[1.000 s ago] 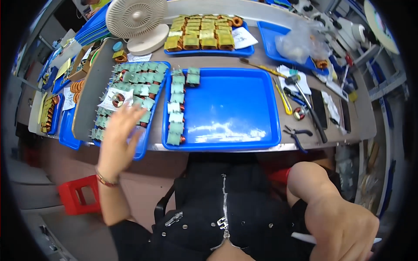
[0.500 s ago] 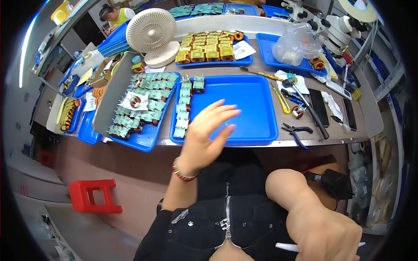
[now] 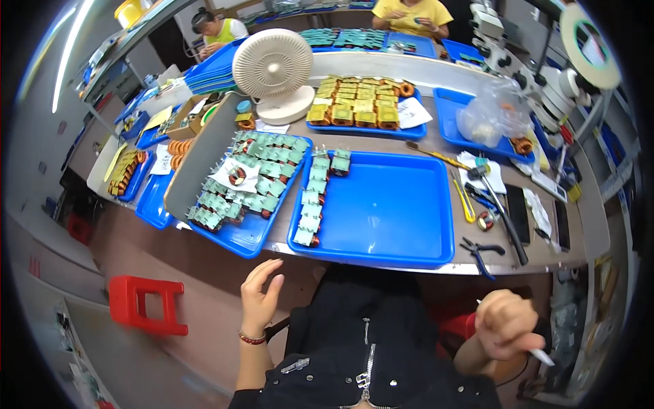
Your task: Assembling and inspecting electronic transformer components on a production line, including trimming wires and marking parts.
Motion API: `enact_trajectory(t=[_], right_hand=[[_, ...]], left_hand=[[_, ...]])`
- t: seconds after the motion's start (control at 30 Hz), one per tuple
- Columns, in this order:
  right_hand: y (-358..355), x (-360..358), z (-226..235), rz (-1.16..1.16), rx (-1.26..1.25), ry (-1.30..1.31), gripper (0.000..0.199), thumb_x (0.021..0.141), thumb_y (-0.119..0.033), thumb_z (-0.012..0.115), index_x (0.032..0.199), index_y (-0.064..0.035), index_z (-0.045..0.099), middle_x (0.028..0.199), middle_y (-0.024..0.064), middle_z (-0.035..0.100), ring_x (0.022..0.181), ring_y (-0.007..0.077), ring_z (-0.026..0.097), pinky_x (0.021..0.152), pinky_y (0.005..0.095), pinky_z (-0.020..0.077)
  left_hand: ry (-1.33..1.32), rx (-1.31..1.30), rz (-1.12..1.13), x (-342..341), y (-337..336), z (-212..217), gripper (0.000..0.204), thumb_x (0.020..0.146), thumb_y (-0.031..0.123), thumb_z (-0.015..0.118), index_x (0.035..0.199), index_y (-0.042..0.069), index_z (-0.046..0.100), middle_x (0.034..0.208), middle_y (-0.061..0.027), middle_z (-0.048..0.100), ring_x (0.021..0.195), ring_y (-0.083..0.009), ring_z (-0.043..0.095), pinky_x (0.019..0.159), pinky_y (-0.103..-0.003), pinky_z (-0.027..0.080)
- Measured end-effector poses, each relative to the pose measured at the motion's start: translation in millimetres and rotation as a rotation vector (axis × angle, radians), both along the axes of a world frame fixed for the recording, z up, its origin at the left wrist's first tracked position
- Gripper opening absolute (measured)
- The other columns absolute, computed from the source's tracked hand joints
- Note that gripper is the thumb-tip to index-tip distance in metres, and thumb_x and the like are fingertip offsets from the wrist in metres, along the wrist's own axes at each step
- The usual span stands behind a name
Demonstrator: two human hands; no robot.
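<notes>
My left hand [image 3: 259, 300] is open and empty, its fingers loosely apart, in front of the table edge below the left tray. Off to the right, over my lap, my right hand [image 3: 505, 324] is closed around a thin white stick [image 3: 543, 356]. The stick's ends poke out on both sides of the fist; its exact kind does not show. On the table ahead, a blue tray [image 3: 388, 251] holds a column of green-topped coil parts [image 3: 314, 193] along its left side, plus one more [image 3: 340, 162] beside the column's top.
A fuller tray of green-topped coils [image 3: 272, 167] stands left, with a white fan [image 3: 274, 68] behind. Yellow-topped coils [image 3: 364, 102] fill a rear tray. Pliers [image 3: 482, 255], a hammer [image 3: 505, 219] and a yellow cutter [image 3: 463, 198] lie right. A red stool [image 3: 146, 305] stands left; two people sit beyond.
My left hand has drawn back from over the front of the blue tray, down and to the left. My right hand has risen, still gripping the white stick. The view has tipped upward.
</notes>
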State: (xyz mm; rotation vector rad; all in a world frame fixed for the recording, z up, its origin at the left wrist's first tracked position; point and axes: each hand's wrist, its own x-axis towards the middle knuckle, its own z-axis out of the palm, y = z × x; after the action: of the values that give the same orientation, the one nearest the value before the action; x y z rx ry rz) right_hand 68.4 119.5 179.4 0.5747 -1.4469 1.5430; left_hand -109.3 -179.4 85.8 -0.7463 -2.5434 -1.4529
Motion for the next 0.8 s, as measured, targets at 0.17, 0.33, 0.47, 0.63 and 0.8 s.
enact_trajectory(t=[0.17, 0.33, 0.47, 0.63, 0.8], right_hand=[[18.7, -5.0, -74.3, -0.508, 0.213, -0.375, 0.055, 0.089, -0.043, 0.049, 0.051, -0.0041, 0.048, 0.043, 0.0030, 0.038, 0.038, 0.0173, 0.042, 0.039, 0.0280, 0.0318], [38.3, -23.1, -95.9, -0.700, 0.588, -0.467, 0.039, 0.085, -0.029, 0.054, 0.054, -0.0072, 0.047, 0.048, 0.0053, 0.041, 0.040, 0.0223, 0.042, 0.042, 0.0322, 0.0304], [43.0, -43.0, -94.1, -0.717, 0.530, -0.438, 0.038, 0.085, -0.026, 0.053, 0.053, -0.0066, 0.046, 0.047, 0.0053, 0.043, 0.040, 0.0214, 0.043, 0.042, 0.0313, 0.0304], [47.4, -57.1, -94.2, -0.729, 0.508, -0.434, 0.036, 0.083, -0.022, 0.053, 0.051, -0.0064, 0.046, 0.046, 0.0047, 0.045, 0.039, 0.0206, 0.044, 0.041, 0.0306, 0.0311], [50.8, -60.6, -100.9, -0.792, 0.490, -0.504, 0.043, 0.087, -0.030, 0.049, 0.052, -0.0056, 0.047, 0.047, 0.0052, 0.045, 0.040, 0.0200, 0.042, 0.043, 0.0305, 0.0306]], left_hand=[[0.079, -0.021, 0.112, -39.3, -2.0, 13.4, 0.030, 0.078, 0.005, 0.061, 0.107, -0.003, 0.059, 0.109, -0.0135, 0.061, 0.105, -0.0224, 0.056, 0.092, -0.033, 0.041], [-0.403, 0.478, -0.194, -161.9, 58.4, 53.0, 0.057, 0.081, 0.009, 0.060, 0.132, 0.000, 0.036, 0.131, -0.0157, 0.043, 0.112, -0.0245, 0.051, 0.094, -0.035, 0.042], [-0.942, 0.804, -0.057, -292.9, 99.2, 61.4, 0.046, 0.083, 0.004, 0.053, 0.126, -0.002, 0.035, 0.118, -0.0155, 0.045, 0.107, -0.0291, 0.049, 0.095, -0.036, 0.040], [-0.834, 0.612, 0.136, -419.9, 164.8, 5.8, 0.030, 0.082, 0.005, 0.052, 0.109, -0.007, 0.044, 0.096, -0.0148, 0.050, 0.082, -0.0225, 0.052, 0.071, -0.030, 0.047], [-0.923, 0.639, 0.069, -461.9, 179.0, -11.7, 0.037, 0.080, 0.006, 0.056, 0.113, -0.003, 0.043, 0.110, -0.0145, 0.047, 0.099, -0.0237, 0.048, 0.084, -0.036, 0.044]])
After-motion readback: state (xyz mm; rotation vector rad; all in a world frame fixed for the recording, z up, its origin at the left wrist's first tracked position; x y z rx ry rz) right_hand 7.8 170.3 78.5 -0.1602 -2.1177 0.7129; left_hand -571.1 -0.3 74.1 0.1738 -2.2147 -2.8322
